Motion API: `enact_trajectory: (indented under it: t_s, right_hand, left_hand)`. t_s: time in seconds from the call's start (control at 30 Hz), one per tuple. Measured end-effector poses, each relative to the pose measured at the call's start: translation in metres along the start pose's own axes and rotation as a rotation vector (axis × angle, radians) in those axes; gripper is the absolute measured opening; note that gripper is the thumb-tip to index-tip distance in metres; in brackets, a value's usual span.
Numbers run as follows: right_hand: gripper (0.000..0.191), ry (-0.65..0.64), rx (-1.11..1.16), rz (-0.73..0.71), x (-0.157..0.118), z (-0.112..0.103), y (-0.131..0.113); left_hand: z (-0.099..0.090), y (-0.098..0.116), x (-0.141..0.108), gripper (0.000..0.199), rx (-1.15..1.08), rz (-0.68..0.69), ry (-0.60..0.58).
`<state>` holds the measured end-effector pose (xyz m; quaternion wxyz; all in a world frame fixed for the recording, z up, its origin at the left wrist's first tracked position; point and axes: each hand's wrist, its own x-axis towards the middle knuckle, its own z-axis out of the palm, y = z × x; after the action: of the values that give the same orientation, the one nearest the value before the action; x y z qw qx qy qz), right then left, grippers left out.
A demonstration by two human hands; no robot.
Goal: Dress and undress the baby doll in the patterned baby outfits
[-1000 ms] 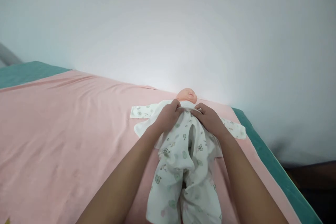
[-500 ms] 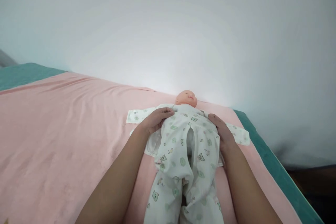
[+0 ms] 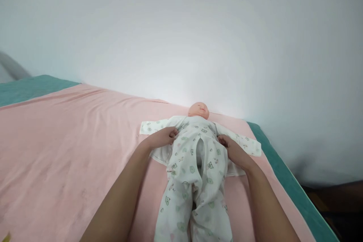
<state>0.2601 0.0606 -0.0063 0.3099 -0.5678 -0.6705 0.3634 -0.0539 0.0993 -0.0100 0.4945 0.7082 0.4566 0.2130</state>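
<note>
- Nearest, at the bottom left corner, a small yellowish thing (image 3: 6,237) pokes into view, too little of it showing to identify.
- The patterned trousers (image 3: 183,172) lie lengthwise over the doll's front, legs toward the camera and cut off by the lower edge; they are white with green blots and small animal prints. A long opening runs down the middle between the legs, with white cloth visible inside its upper part.
- The right hand (image 3: 231,149) is at the trousers' right side near the waist, its fingers curled inward and touching the cloth; whether they pinch it, I cannot tell.
- The left hand (image 3: 166,136) is at the opposite side near the waist, fingers bent against the cloth edge; again, a firm grasp cannot be made out.
- Beneath the trousers, the white shirt (image 3: 249,146) spreads out to both sides, its printed sleeves stretched outward and its lower edges showing below the hands.
- The doll (image 3: 199,110) lies on its back, bare head just beyond the shirt's neckline.
- Under everything is a wrinkled pink sheet (image 3: 70,155), with a teal cover (image 3: 273,157) showing at its right edge and far left corner.
- Behind rises a pale wall (image 3: 181,38).
</note>
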Motion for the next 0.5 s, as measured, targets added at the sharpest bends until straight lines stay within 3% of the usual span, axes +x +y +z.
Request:
enact_trajectory:
  t_s: [0.1,0.2,0.37,0.5]
  right_hand:
    - [0.009,0.000,-0.088,0.059,0.006,0.001,-0.001]
    - [0.010,0.088,-0.168,0.138,0.015,0.007,0.004]
    - [0.020,0.168,-0.201,0.145,0.022,0.017,0.008]
    - [0.028,0.154,0.013,0.120,0.017,0.021,0.002]
  left_hand:
    - [0.007,0.002,0.006,0.014,0.268,-0.040,0.129]
    - [0.018,0.000,0.015,0.006,0.423,-0.090,0.266]
    - [0.033,0.000,0.021,0.010,0.456,-0.092,0.355]
    - [0.036,0.008,0.015,0.012,0.409,-0.012,0.341]
